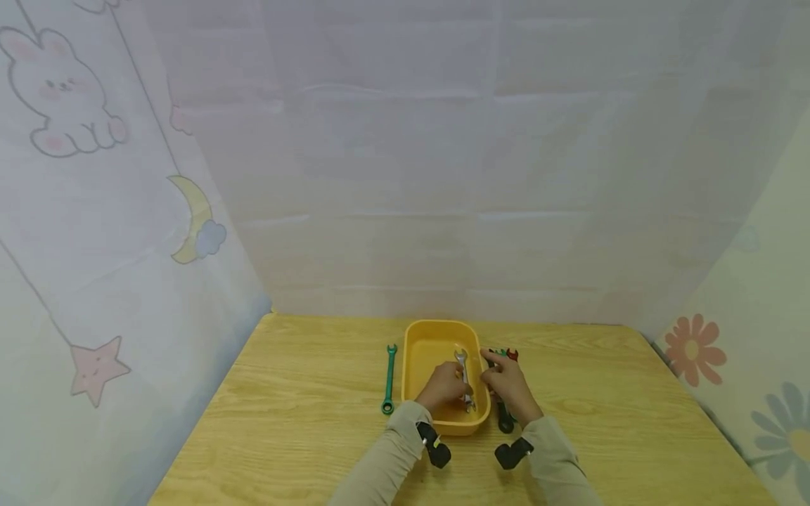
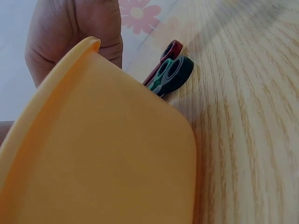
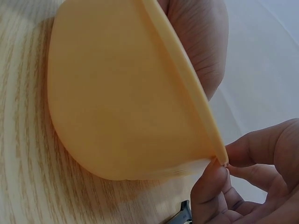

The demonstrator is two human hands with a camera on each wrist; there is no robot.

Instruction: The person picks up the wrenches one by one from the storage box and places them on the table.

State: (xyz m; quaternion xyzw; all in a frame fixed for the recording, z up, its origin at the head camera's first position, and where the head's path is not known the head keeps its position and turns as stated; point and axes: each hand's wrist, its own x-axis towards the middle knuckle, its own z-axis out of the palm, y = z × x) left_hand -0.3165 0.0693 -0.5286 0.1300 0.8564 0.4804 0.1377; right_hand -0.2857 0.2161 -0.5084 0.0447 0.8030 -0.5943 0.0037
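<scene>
A yellow plastic tray (image 1: 412,351) stands on the table. Inside it lies a silver wrench (image 1: 461,356), open-ended at the top. My left hand (image 1: 441,385) reaches over the tray's near left edge, and its curled fingers hold the wrench about mid-shaft, hiding part of it. At the tray's right side, my right hand (image 1: 512,388) pinches the rim (image 3: 216,142) between thumb and fingers, as the right wrist view shows. The left hand (image 3: 201,49) appears there behind the tray wall, its fingers hidden.
Left of the tray lies a green wrench (image 1: 389,379). Several more wrenches lie right of it, partly under my right hand, including a dark-handled one (image 1: 504,419) and a red one (image 1: 513,355). A pale curtain (image 1: 392,176) hangs behind the wooden table (image 1: 304,393).
</scene>
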